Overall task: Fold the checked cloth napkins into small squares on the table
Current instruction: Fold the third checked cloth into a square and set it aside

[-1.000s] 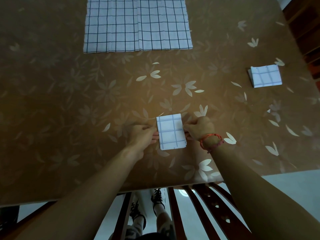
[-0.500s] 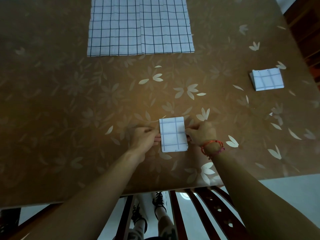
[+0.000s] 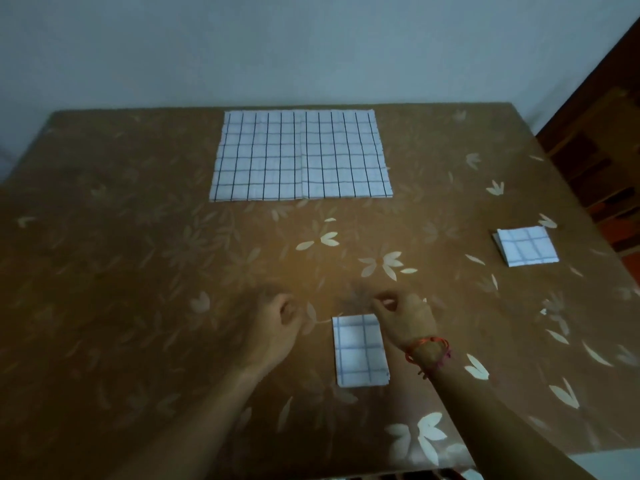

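Napkin [image 3: 360,351]: soft, light, limp, thick w/ layers; I'd take it by the edges. My L hand [image 3: 277,327] and R hand [image 3: 405,320]: both curled, holding nothing.

Fingers [image 3: 383,303] blurred, forearms [image 3: 194,427] cut off below

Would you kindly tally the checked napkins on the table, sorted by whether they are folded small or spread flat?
Folded small: 2 (near napkin, right napkin)
Spread flat: 1 (large napkin)
Total: 3
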Available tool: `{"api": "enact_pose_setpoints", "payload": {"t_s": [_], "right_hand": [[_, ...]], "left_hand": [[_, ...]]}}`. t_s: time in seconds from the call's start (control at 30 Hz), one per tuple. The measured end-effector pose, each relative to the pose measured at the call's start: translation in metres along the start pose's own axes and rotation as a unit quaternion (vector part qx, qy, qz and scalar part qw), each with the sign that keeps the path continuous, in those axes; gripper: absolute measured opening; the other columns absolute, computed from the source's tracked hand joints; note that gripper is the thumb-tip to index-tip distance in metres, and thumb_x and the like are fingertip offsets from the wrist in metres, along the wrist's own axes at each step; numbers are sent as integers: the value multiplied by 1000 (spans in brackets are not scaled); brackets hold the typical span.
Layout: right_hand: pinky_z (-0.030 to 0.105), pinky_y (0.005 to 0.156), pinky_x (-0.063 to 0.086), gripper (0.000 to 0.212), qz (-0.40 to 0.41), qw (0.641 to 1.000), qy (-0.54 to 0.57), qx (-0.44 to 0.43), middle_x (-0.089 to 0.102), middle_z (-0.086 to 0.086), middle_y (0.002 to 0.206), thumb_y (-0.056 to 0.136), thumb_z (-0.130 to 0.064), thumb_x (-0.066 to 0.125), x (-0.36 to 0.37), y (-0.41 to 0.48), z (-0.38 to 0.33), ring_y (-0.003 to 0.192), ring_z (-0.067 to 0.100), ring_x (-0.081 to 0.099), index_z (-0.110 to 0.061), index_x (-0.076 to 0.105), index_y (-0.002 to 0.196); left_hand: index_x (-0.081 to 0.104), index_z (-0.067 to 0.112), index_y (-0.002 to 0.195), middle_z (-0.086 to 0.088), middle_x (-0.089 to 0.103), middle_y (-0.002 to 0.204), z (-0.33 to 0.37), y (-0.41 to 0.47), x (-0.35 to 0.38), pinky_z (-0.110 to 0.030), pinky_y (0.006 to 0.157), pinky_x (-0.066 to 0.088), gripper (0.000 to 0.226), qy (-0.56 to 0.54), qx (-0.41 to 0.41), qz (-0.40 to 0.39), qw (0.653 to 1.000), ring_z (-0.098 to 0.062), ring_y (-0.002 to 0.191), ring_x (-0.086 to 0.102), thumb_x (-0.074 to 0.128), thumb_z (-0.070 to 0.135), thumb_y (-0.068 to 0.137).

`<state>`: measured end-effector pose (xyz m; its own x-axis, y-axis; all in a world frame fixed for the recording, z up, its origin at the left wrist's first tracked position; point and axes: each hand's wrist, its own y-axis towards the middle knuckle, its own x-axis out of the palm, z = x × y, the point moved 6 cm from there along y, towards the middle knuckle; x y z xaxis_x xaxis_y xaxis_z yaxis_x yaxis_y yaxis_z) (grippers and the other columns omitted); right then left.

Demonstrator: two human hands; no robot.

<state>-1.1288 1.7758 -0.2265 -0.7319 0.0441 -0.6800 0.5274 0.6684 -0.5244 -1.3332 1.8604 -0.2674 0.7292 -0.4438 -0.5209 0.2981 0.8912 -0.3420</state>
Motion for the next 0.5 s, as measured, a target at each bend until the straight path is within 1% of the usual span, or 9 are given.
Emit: {"api": "enact_pose_setpoints", "payload": {"t_s": [0.07, 0.17, 0.23, 0.27, 0.3, 0.33, 0.37, 0.43, 0.5], "right_hand": [[33, 82, 55, 32, 44, 996, -23, -79, 70, -2, 105, 91, -43, 54, 3, 13, -19, 95, 16, 66, -26, 63, 116], [30, 75, 53, 38, 20, 996, -45, -76, 60, -9, 105, 82, -48, 63, 26, 52, 6, 82, 12, 61, -35, 56, 117], [39, 85, 55, 80, -86, 996, 2, 18, 62, 6, 119, 40, -55, 85, 74, 127, 94, 75, 13, 58, -28, 61, 112], [47, 90, 54, 109, -120, 992, 24, 20, 58, 19, 128, 16, -53, 84, 89, 159, 125, 75, 19, 58, -16, 61, 116], [48, 92, 53, 128, -114, 992, 44, 8, 50, 28, 134, 7, -49, 81, 96, 177, 128, 79, 28, 59, -5, 55, 125], [43, 90, 54, 133, -98, 995, 13, -31, 45, 28, 137, 14, -50, 82, 92, 174, 102, 90, 35, 58, -1, 48, 133], [35, 86, 55, 123, -36, 996, -37, -77, 46, 23, 137, 33, -57, 82, 67, 150, 61, 102, 36, 55, -6, 43, 138], [37, 88, 50, 71, 96, 977, -89, -170, 49, 8, 128, 78, -57, 58, 14, 88, -54, 110, 28, 51, -26, 41, 139], [41, 94, 46, 56, 169, 929, -186, -271, 47, 4, 132, 85, -56, 40, -3, 79, -109, 116, 27, 48, -35, 38, 137]], "left_hand": [[58, 24, 122, 15, 50, 115, 7, 7, -14, -31, 94, 47, 31, 120, 57, 8, 991, -13, 111, 54, 56, 34, 93], [44, 22, 140, 5, 35, 147, 19, 18, -38, -36, 112, 28, 56, 245, 122, 41, 961, -16, 138, 28, 51, 49, 92], [39, 20, 144, 2, 26, 155, 25, 26, -52, -39, 117, 21, 64, 266, 145, 55, 951, -19, 143, 18, 45, 55, 91], [39, 19, 144, 0, 25, 155, 28, 30, -58, -37, 116, 18, 66, 279, 154, 61, 946, -20, 143, 16, 43, 57, 90], [38, 18, 144, 0, 24, 156, 30, 36, -63, -37, 116, 14, 66, 295, 155, 63, 941, -21, 144, 14, 41, 57, 90], [38, 17, 144, -1, 22, 156, 31, 44, -67, -37, 116, 12, 68, 309, 157, 65, 936, -22, 144, 12, 39, 58, 90], [37, 17, 144, -3, 22, 157, 32, 52, -71, -38, 116, 13, 72, 320, 159, 67, 932, -24, 144, 12, 34, 61, 88], [35, 18, 146, -4, 20, 158, 31, 75, -75, -40, 116, 17, 83, 332, 152, 71, 928, -26, 145, 11, 23, 68, 80], [29, 21, 149, 0, 15, 160, 29, 103, -77, -41, 116, 17, 87, 321, 136, 69, 935, -27, 146, 9, 21, 70, 77]]}}
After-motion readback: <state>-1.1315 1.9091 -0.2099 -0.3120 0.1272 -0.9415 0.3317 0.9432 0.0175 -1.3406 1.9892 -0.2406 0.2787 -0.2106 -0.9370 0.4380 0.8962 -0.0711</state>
